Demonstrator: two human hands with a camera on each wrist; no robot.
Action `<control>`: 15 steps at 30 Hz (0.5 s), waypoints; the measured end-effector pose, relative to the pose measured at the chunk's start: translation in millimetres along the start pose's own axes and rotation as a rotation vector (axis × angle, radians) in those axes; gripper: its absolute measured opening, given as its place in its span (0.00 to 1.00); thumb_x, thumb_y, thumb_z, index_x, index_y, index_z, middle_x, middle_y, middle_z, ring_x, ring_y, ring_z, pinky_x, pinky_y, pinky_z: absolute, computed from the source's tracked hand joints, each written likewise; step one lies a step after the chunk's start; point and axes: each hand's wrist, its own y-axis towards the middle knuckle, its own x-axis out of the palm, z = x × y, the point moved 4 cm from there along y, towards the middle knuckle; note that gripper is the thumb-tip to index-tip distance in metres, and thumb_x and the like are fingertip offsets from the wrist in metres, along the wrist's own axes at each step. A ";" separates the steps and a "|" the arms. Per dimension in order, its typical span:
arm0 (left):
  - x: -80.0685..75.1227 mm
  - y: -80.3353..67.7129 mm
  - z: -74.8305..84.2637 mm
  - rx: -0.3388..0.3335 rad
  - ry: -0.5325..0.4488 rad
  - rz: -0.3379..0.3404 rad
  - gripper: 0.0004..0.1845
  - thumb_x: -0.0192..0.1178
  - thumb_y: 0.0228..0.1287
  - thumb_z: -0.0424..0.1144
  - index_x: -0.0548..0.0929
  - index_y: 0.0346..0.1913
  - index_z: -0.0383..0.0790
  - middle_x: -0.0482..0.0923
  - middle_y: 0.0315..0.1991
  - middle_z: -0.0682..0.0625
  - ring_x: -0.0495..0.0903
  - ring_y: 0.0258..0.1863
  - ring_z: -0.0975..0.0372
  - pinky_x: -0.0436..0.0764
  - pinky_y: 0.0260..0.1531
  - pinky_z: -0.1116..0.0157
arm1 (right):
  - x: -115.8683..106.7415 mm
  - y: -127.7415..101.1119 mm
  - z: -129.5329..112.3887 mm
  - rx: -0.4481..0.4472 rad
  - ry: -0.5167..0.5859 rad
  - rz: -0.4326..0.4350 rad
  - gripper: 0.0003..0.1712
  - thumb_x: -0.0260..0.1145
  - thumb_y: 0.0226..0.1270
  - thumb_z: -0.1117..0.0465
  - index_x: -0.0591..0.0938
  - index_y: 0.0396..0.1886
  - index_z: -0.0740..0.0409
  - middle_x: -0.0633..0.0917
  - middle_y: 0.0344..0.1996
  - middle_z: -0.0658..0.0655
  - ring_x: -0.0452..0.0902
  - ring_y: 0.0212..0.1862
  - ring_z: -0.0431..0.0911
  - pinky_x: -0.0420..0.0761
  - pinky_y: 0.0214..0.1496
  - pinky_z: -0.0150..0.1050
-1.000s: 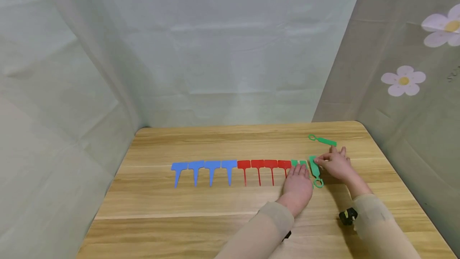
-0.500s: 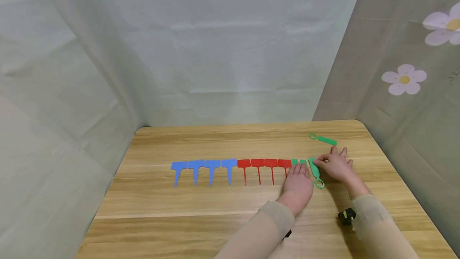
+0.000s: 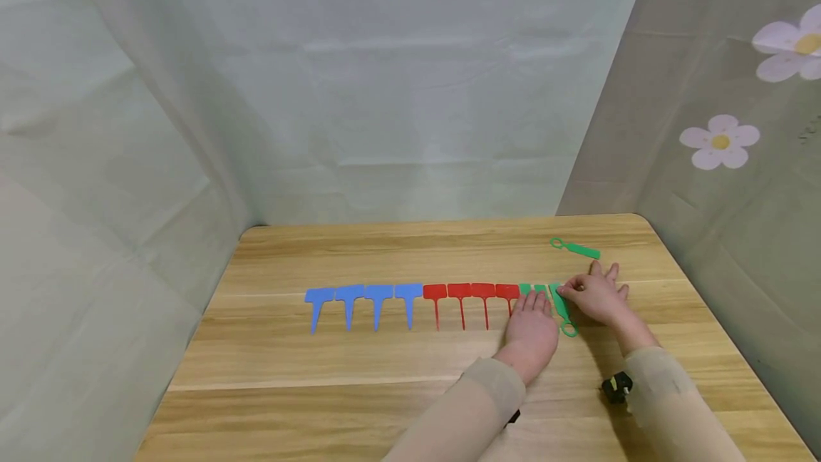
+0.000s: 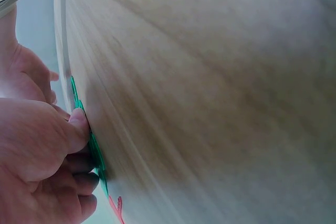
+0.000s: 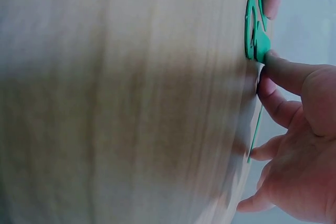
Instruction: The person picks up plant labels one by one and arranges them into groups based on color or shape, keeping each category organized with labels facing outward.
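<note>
Several blue T-shaped plant labels and red T-shaped plant labels lie in a row on the wooden table. Green ring tags continue the row to the right, mostly hidden under my left hand, which rests on them with its fingers extended forward. Just right of it, my right hand pinches the upper end of another green ring tag between thumb and forefinger. That tag slants, its ring towards me. In the right wrist view its ring shows beyond my thumb, close on the tabletop.
One more green ring tag lies at the back right, just beyond my right fingertips. A pale cloth hangs behind the table, and a flower-printed cloth at the right. The table has rounded back corners.
My right hand has slid the green ring tag slightly left, bringing its upper end closer to the row. My left hand has stayed in place.
</note>
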 end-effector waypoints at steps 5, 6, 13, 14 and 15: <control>-0.5 -1.4 -0.8 0.011 0.006 0.003 0.28 0.40 0.89 0.53 0.60 0.85 0.60 0.51 0.86 0.63 0.49 0.84 0.66 0.50 0.82 0.65 | 0.1 0.1 -0.1 -0.006 -0.006 0.011 0.20 0.65 0.80 0.49 0.86 0.40 0.63 0.42 0.75 0.92 0.19 0.74 0.89 0.32 0.65 0.90; -0.7 -1.4 -0.6 0.012 0.006 0.006 0.28 0.40 0.89 0.53 0.60 0.85 0.60 0.51 0.86 0.63 0.49 0.84 0.66 0.50 0.82 0.64 | -0.1 0.0 -0.3 -0.007 -0.006 0.015 0.20 0.65 0.80 0.49 0.86 0.39 0.63 0.42 0.75 0.92 0.19 0.74 0.89 0.32 0.65 0.90; -4.0 -3.8 -1.1 0.012 0.011 0.021 0.28 0.41 0.89 0.54 0.61 0.85 0.60 0.52 0.85 0.63 0.50 0.84 0.67 0.51 0.81 0.65 | -2.0 0.0 -0.1 -0.003 0.000 0.025 0.22 0.65 0.80 0.47 0.86 0.39 0.63 0.43 0.75 0.92 0.19 0.74 0.89 0.32 0.65 0.90; -4.3 -4.1 -1.5 0.012 0.011 0.020 0.28 0.41 0.89 0.54 0.62 0.85 0.60 0.52 0.85 0.64 0.51 0.84 0.67 0.51 0.81 0.65 | -2.3 0.2 -0.1 -0.002 0.001 0.026 0.22 0.65 0.80 0.47 0.86 0.40 0.63 0.43 0.76 0.91 0.19 0.74 0.89 0.32 0.65 0.90; -4.7 -4.3 -1.7 0.012 0.012 0.021 0.28 0.41 0.89 0.54 0.62 0.85 0.60 0.52 0.85 0.63 0.51 0.84 0.67 0.51 0.81 0.65 | -2.6 0.2 -0.2 -0.001 0.002 0.026 0.22 0.65 0.80 0.46 0.86 0.40 0.63 0.44 0.76 0.91 0.19 0.74 0.89 0.32 0.65 0.90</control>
